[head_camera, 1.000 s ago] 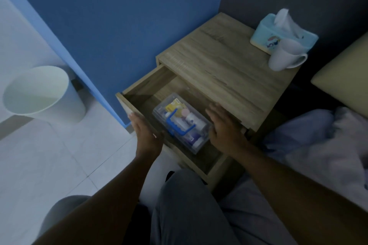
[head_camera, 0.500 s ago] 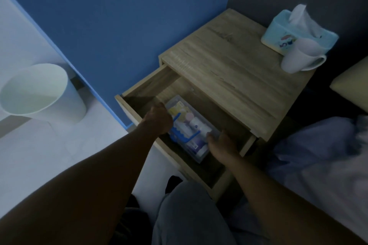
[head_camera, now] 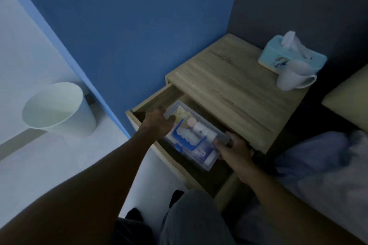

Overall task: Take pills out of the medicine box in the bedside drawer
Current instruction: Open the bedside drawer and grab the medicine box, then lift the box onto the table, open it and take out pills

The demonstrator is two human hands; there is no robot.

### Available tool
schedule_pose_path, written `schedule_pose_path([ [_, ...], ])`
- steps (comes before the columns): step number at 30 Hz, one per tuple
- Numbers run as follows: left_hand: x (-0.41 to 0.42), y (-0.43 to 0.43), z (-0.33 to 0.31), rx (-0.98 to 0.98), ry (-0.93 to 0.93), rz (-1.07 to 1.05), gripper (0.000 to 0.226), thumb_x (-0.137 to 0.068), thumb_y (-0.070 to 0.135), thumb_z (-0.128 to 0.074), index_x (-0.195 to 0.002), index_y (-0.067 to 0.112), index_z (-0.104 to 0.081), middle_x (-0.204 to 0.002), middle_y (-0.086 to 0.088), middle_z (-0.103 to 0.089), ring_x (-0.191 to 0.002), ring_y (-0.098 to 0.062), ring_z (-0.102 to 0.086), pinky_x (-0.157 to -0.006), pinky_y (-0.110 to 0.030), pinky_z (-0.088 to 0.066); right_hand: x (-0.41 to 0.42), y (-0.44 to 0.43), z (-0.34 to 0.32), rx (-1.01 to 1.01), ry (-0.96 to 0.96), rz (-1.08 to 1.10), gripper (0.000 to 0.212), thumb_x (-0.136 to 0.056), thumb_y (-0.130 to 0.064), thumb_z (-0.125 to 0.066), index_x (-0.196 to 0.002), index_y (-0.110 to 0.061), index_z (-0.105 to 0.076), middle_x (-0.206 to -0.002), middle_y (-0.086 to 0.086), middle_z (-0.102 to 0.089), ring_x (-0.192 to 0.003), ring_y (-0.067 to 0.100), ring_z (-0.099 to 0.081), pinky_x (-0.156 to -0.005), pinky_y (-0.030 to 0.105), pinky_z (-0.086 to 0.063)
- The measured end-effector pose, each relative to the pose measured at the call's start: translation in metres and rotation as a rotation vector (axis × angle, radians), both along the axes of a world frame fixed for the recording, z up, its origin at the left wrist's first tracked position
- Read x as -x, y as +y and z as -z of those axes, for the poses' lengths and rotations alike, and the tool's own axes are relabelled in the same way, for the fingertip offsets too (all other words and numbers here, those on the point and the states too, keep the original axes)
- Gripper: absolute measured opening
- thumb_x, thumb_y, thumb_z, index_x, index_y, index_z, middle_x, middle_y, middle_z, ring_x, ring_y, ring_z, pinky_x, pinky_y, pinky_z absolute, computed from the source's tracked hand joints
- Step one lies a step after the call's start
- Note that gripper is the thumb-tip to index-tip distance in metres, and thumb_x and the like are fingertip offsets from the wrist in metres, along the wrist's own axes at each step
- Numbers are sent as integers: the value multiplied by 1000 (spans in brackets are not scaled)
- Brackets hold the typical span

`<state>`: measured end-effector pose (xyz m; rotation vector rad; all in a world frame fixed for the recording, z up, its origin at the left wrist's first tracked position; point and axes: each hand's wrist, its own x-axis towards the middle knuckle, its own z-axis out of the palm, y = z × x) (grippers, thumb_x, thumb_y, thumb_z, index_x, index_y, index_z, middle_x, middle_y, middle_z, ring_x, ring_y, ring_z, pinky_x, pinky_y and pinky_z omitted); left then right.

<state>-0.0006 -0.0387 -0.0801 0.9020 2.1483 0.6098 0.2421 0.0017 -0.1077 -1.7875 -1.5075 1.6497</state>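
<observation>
The wooden bedside drawer (head_camera: 151, 101) stands pulled open. Inside lies a clear plastic medicine box (head_camera: 201, 154) with a blue handle on its lid; bottles and packets show through it. My left hand (head_camera: 158, 123) grips the box's far left end, thumb on the lid. At the near right end my right hand (head_camera: 234, 148) holds the box, fingers curled over its edge. The pills themselves cannot be made out.
On the bedside table top (head_camera: 229, 89) stand a light blue tissue box (head_camera: 288, 57) and a white mug (head_camera: 292, 79). A white waste bin (head_camera: 57, 109) sits on the floor to the left. Blue wall behind; bedding (head_camera: 322, 165) and a pillow (head_camera: 350, 103) at the right.
Both hands went from the drawer's front edge down into the drawer and closed on the two ends of the medicine box. The camera view has shifted.
</observation>
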Motion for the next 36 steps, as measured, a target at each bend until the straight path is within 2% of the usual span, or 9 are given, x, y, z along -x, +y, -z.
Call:
schedule_pose_path([
  [7, 13, 24, -70, -228, 219, -185, 48, -81, 42, -66, -122, 18, -63, -124, -11, -62, -115, -31, -59, -102, -35, -47, 11, 30, -60, -94, 194, 44, 47, -84, -31, -75, -128, -24, -61, -112, 1, -73, -91, 16, -76, -81, 41, -63],
  [13, 31, 73, -90, -301, 154, -176, 46, -80, 45, -66, -120, 22, -66, -122, -7, -66, -112, -24, -63, -94, -27, -47, 28, 83, -84, -157, 190, 129, 33, -85, -24, -75, -115, -14, -66, -98, 4, -75, -67, 5, -76, -54, 20, -59],
  [18, 48, 120, -65, -296, 100, -158, 53, -73, 48, -66, -121, 25, -67, -116, -6, -71, -102, -20, -69, -95, -28, -53, 47, 134, -78, -116, 187, 179, 44, -85, -16, -73, -125, -5, -60, -106, 12, -72, -85, 23, -76, -72, 37, -64],
  [21, 56, 140, -48, -302, 61, -165, 52, -76, 46, -67, -122, 23, -66, -116, -6, -71, -100, -21, -70, -95, -32, -55, 57, 157, -74, -142, 182, 215, 47, -82, -13, -75, -126, -6, -58, -102, 9, -71, -80, 21, -73, -62, 28, -60],
  [24, 60, 156, -39, -353, 67, -182, 42, -87, 37, -64, -123, 17, -66, -113, -2, -71, -103, -16, -68, -90, -17, -47, 65, 174, -67, -231, 117, 211, 54, -83, -18, -74, -132, -6, -56, -111, 5, -69, -80, 14, -70, -48, 14, -52],
  [27, 58, 161, -38, -374, 32, -175, 37, -91, 29, -60, -126, 17, -64, -106, 2, -66, -100, -9, -62, -85, -15, -43, 66, 180, -66, -292, 36, 163, 60, -85, -30, -71, -139, -9, -54, -123, 6, -67, -97, 19, -70, -67, 22, -55],
  [30, 56, 157, -32, -420, -43, -222, 49, -91, 22, -56, -140, 18, -49, -134, -4, -59, -121, -19, -58, -104, -27, -45, 64, 181, -71, -423, -189, -16, 61, -92, -44, -61, -138, -6, -52, -128, 5, -64, -108, 19, -64, -70, 20, -49],
  [32, 45, 148, -24, -422, -73, -313, 53, -92, 23, -57, -143, 16, -42, -140, -8, -54, -125, -24, -55, -104, -28, -43, 65, 179, -74, -581, -332, -147, 71, -96, -46, -55, -151, -7, -32, -143, 9, -50, -125, 23, -54, -77, 15, -44],
  [36, 10, 136, -6, -363, -362, -422, 46, -86, 40, -66, -123, 18, -51, -120, -10, -64, -104, -25, -65, -94, -42, -55, 69, 166, -75, -678, -390, -363, 92, -88, -59, -60, -156, -16, -15, -160, 7, -27, -145, 25, -33, -109, 39, -40],
])
